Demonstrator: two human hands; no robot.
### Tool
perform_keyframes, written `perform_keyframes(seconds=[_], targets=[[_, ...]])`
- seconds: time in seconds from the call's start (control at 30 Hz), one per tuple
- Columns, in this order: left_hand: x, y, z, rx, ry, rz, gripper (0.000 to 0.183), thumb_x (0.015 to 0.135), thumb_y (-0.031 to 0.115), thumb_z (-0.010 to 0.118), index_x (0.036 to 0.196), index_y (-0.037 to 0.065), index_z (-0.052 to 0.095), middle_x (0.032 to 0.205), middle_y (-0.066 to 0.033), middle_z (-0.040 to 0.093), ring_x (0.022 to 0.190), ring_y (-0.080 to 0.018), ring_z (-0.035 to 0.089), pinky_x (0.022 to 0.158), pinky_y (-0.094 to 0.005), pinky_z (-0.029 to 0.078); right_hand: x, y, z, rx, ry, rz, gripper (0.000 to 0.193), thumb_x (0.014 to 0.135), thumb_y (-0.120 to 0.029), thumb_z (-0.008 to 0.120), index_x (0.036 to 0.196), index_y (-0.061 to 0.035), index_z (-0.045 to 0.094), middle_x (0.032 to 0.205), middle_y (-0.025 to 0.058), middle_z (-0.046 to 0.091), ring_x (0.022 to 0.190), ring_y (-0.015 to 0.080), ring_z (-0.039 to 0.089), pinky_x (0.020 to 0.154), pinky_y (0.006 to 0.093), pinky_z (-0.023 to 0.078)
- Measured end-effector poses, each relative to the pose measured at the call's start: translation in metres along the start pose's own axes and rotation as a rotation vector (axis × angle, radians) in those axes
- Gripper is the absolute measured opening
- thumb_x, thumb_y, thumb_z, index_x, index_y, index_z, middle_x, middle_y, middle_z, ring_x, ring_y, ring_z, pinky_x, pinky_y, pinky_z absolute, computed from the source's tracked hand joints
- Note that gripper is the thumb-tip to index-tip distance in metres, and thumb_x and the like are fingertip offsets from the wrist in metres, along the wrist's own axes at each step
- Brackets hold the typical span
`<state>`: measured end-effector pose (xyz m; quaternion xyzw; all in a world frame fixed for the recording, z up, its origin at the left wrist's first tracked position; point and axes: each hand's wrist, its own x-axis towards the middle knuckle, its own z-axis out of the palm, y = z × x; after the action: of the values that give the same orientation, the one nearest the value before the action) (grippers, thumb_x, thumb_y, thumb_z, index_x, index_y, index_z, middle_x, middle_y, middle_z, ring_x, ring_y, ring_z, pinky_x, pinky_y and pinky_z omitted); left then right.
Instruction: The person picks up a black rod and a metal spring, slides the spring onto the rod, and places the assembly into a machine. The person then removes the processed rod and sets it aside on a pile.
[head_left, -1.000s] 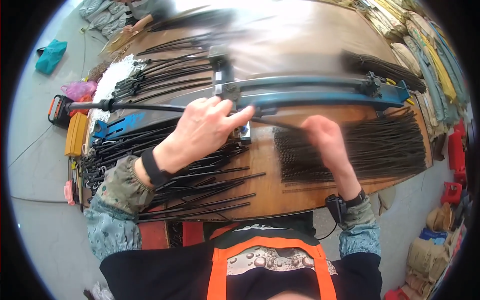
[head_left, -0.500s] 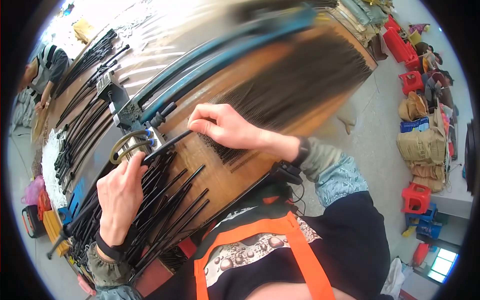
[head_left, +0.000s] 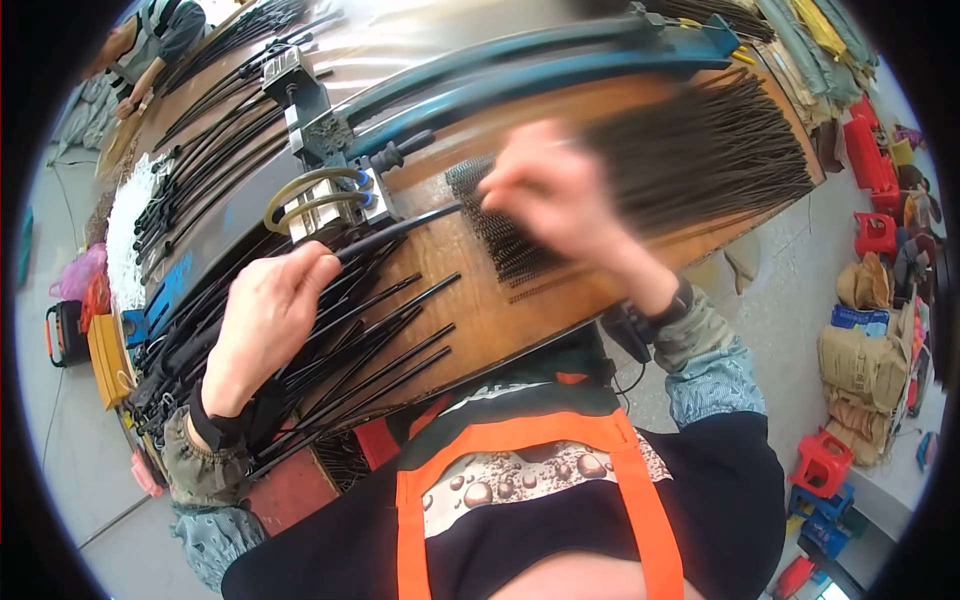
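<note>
My left hand [head_left: 275, 315] is closed on a slim black tube [head_left: 400, 229], which slants up to the right from its fingertips. Just past the tube's far end is my right hand [head_left: 560, 190], smeared by motion, its fingers curled together. Whatever they may pinch is too blurred to make out. Beside the tube stands a small metal clamping device [head_left: 370, 200] with yellowish looped hoses [head_left: 300, 200] and a black knob. Under and beyond my right hand lies a wide bundle of thin dark coiled springs [head_left: 720, 150].
Several black tubes [head_left: 400, 330] lie near the table's front edge, beside my left hand. A blue metal bar [head_left: 540, 85] crosses behind the device. Another person [head_left: 165, 45] works at the far left. Red stools [head_left: 822, 462] and cardboard boxes [head_left: 850, 362] stand on the right.
My right hand has moved off the tube's end, up and to the right. My left hand keeps its hold on the tube. The whole view has shifted, with the table now lying further right.
</note>
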<state>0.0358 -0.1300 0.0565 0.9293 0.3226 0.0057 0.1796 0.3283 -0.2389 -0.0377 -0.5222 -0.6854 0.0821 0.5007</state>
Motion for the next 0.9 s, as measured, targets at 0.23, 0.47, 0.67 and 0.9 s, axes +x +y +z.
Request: perform_keyframes(seconds=[0.23, 0.47, 0.67, 0.9], targets=[[-0.007, 0.014, 0.009, 0.111, 0.289, 0.158, 0.013, 0.088, 0.004, 0.061, 0.102, 0.003, 0.061, 0.09, -0.0155, 0.062, 0.074, -0.0358, 0.06, 0.066, -0.0431, 0.048, -0.002, 0.025, 0.012, -0.36, 0.268, -0.393, 0.021, 0.086, -0.016, 0.07, 0.106, -0.0103, 0.071, 0.077, 0.0031, 0.065, 0.081, 0.0207, 0.062, 0.074, 0.0337, 0.05], [-0.001, 0.001, -0.01, 0.165, 0.371, 0.128, 0.02, 0.089, -0.001, 0.059, 0.11, 0.001, 0.06, 0.092, -0.017, 0.061, 0.083, -0.0331, 0.062, 0.071, -0.0396, 0.049, 0.014, 0.049, 0.005, -0.344, 0.402, -0.341, 0.029, 0.08, -0.007, 0.069, 0.108, -0.0157, 0.069, 0.076, -0.0024, 0.065, 0.067, 0.0164, 0.058, 0.071, 0.0346, 0.045], [-0.005, -0.049, -0.069, 0.336, 0.725, 0.106, 0.019, 0.095, 0.004, 0.058, 0.114, 0.0, 0.061, 0.095, -0.0169, 0.064, 0.083, -0.0298, 0.064, 0.074, -0.0343, 0.05, 0.055, 0.067, 0.021, -0.221, 0.194, 0.035, 0.014, 0.09, -0.011, 0.065, 0.102, -0.009, 0.07, 0.076, 0.002, 0.069, 0.066, 0.0106, 0.061, 0.061, 0.026, 0.047], [-0.042, -0.072, -0.085, 0.287, 0.885, 0.036, 0.02, 0.095, 0.006, 0.058, 0.114, 0.001, 0.063, 0.091, -0.0164, 0.065, 0.075, -0.0268, 0.062, 0.069, -0.0326, 0.05, 0.169, 0.029, 0.111, 0.343, -0.141, -0.011, 0.018, 0.092, -0.02, 0.069, 0.102, -0.0056, 0.07, 0.076, -0.0006, 0.068, 0.071, 0.004, 0.059, 0.066, 0.0219, 0.048]])
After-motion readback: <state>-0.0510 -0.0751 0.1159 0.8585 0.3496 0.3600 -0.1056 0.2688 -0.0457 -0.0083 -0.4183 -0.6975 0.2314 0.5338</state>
